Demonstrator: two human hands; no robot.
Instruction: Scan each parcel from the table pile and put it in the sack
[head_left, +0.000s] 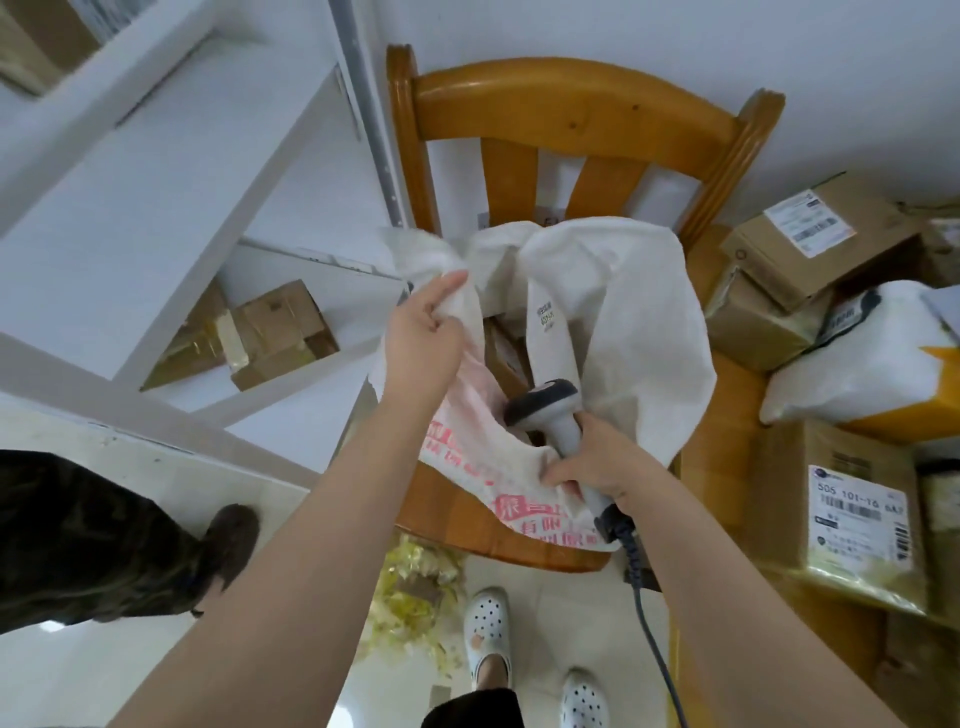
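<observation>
Fingers (441, 326) of the left hand (423, 338) were curled round the sack (634, 322) rim; the scanner (545, 410) was gripped in the right hand (597, 462); the sack was seated on a chair (571, 114).

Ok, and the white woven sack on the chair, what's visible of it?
The white woven sack looks like thin plastic cloth, with red printed characters on its near side. It sits slumped on the wooden chair, mouth open upward, brown cardboard parcels inside. The left hand grips its left rim; the right hand, holding a grey barcode scanner, touches its near rim.
</observation>
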